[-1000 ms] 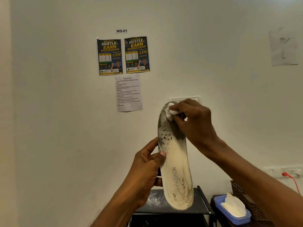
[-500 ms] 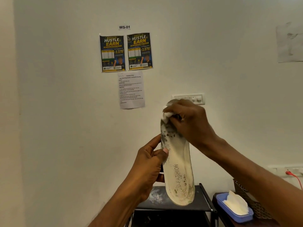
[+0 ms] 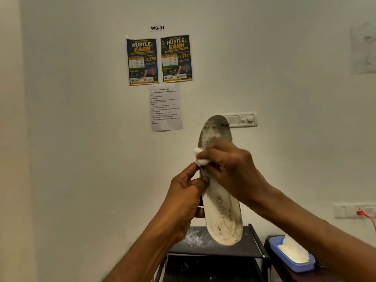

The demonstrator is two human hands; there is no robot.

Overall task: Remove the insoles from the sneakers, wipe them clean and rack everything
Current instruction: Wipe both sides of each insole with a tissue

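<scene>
Grip of the left hand (image 3: 183,200) is pinched on the side edge of the insole (image 3: 221,212), upright above the black rack (image 3: 213,246). Right hand (image 3: 232,165) clamps a white wipe (image 3: 200,158) against its middle. Insole seems light and bendy; holding near the middle supports it best.

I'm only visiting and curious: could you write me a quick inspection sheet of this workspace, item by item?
Surface: black rack top, smeared with whitish marks.
Job's things: insole held upright, upper end grey with dirt; white wipe against its middle; blue tray of wipes at right; no sneakers seen.
Clutter: nothing seen.
Hands: left hand grips the insole's edge; right hand pinches the wipe.
Cables: red cable plugged into a wall socket.
Surroundings: pale wall with two posters, a printed sheet, a switch panel.
</scene>
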